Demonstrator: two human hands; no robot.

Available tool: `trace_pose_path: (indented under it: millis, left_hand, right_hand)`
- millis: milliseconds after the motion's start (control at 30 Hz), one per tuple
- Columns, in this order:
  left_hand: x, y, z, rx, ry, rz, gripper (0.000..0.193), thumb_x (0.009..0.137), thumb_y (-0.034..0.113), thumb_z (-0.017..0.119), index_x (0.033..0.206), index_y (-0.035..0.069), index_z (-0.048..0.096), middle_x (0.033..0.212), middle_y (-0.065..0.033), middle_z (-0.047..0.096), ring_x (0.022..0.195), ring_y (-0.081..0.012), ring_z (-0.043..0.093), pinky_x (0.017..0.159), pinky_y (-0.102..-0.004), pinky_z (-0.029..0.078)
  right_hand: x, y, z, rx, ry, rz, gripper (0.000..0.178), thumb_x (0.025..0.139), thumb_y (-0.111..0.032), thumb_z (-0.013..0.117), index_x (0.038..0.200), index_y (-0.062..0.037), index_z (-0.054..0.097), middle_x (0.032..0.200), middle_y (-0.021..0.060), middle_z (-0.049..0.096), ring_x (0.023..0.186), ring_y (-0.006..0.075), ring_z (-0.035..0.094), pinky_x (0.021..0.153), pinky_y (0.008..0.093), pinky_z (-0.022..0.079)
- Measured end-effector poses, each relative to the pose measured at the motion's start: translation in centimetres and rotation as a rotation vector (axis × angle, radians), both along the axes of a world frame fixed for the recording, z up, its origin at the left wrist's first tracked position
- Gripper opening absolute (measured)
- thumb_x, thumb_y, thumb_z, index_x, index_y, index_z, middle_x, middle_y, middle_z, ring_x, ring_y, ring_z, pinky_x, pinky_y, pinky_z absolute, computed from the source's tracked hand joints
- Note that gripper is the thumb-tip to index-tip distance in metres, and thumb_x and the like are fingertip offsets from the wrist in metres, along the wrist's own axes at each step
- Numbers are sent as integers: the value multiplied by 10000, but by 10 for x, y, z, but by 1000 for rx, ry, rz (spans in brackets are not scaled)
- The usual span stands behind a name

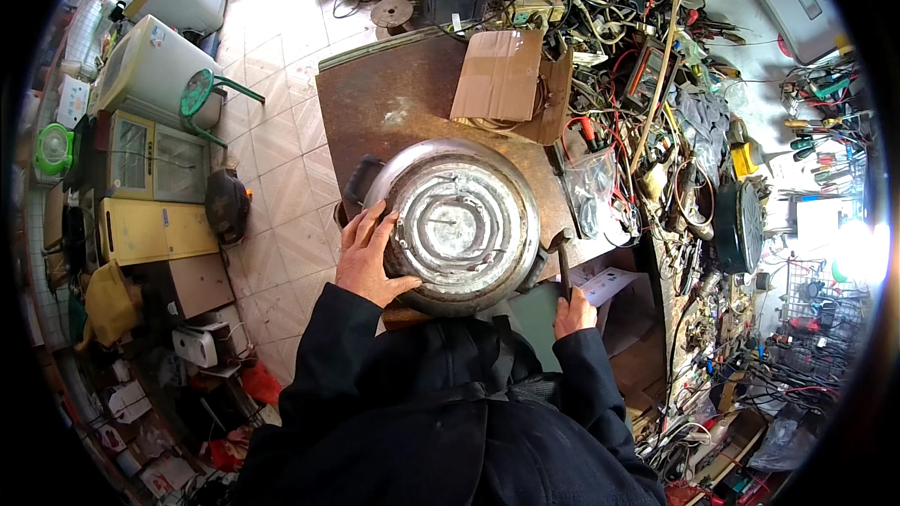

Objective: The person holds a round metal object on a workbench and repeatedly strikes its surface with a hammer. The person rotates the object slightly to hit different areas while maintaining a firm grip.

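A round metal pan (pixel 503 189) lies bottom up on the brown wooden table, its worn underside marked with concentric rings. It has a black side handle (pixel 362 180) at the upper left and another at the lower right. My left hand (pixel 367 258) rests on the pan's left rim, fingers spread and the thumb along the near edge. Beside the pan's lower right, my right hand (pixel 574 313) is closed round the dark handle of what looks like a hammer (pixel 564 267), which points up and away from me. Its head is small and dark, apart from the pan.
Folded cardboard (pixel 497 75) lies on the table (pixel 375 98) behind the pan. Cables, tools and scrap are heaped along the right side, with a wooden stick (pixel 659 66) among them. A green stool (pixel 197 92) and yellow cabinets (pixel 159 230) stand left across the tiled floor.
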State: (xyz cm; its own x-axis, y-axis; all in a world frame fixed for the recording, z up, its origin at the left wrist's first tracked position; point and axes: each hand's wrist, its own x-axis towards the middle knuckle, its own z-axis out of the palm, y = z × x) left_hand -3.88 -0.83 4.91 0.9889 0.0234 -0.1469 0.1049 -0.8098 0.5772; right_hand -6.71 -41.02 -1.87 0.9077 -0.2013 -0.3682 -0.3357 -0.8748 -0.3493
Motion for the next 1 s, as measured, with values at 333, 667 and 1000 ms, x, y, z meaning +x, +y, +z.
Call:
trace_pose_path:
  millis: [333,667,1000]
  left_hand:
    - [-1,0,-1,-23,-27,11,1078,594,282,1033,1530,103,527,1688,-97,384,1535,-400,334,1268,-488,371]
    - [-1,2,-4,-40,-33,6,1109,586,285,1029,1547,103,508,1696,-99,377,1549,-394,316,1278,-499,355]
    - [0,2,-3,-14,-13,12,1123,578,294,1026,1551,97,502,1686,-96,389,1548,-379,323,1279,-487,356]
  right_hand:
    - [0,3,-1,-52,-89,65,321,1000,-230,671,1245,-22,665,892,310,726,870,532,707,798,616,549]
    - [0,2,-2,-34,-137,67,316,1002,-223,666,1241,-16,663,912,315,727,882,534,706,810,611,549]
    - [6,6,7,2,-12,37,316,1005,-205,659,1249,-6,623,945,351,714,899,567,690,800,630,550]
